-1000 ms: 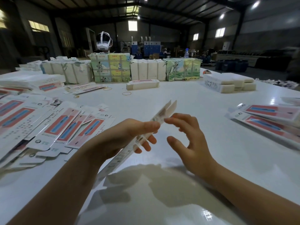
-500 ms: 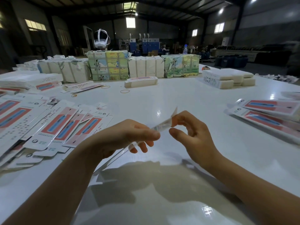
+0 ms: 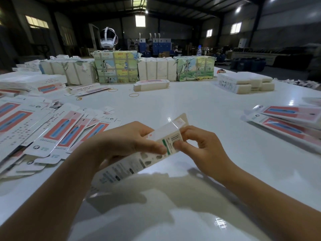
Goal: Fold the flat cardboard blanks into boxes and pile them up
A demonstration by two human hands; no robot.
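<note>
I'm looking across a glossy white table (image 3: 199, 108) in a dim warehouse, with wrapped bundles (image 3: 114, 66) lined up along its far side and a white headset (image 3: 108, 38) perched on top of them. Flat blanks (image 3: 57, 129) are fanned out at my left, and a few more blanks (image 3: 288, 119) lie at the right edge. A folded box (image 3: 151, 85) sits alone near the bundles, and a low stack of boxes (image 3: 245, 82) stands far right. A second ago the carton in my hands was edge-on and flat; now the half-opened carton (image 3: 139, 153) shows its printed face and a squared-up end, held above the table at centre. My left hand (image 3: 132, 141) grips it around the middle, thumb on the printed face. My right hand (image 3: 201, 146), which was open and reaching, now pinches the far end between thumb and curled fingers.
</note>
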